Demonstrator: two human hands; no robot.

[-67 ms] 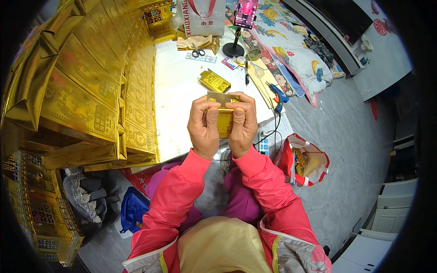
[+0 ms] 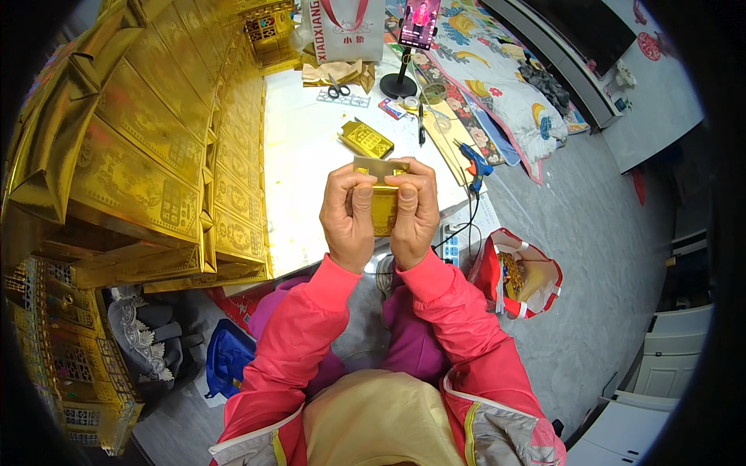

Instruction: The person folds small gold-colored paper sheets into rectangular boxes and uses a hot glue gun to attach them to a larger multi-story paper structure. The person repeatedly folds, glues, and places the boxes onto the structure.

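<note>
Both of my hands hold one small gold foil paper box (image 2: 384,216) in front of me, at the table's near edge. My left hand (image 2: 347,221) grips its left side and my right hand (image 2: 416,213) its right side, thumbs on the near face and fingers curled around. A flap with a dull greyish inner side stands up at the box's far end. Much of the box is hidden by my fingers. Just beyond my hands, a second gold foil box (image 2: 367,139) lies on the white table (image 2: 303,155), one end open.
Stacked gold foil boxes (image 2: 140,171) rise at the left. Scissors (image 2: 337,88), a pen (image 2: 421,124), a phone stand (image 2: 399,84) and a blue glue gun (image 2: 475,161) lie or stand on the table. A power strip (image 2: 450,242) and red-rimmed bag (image 2: 519,272) are at right.
</note>
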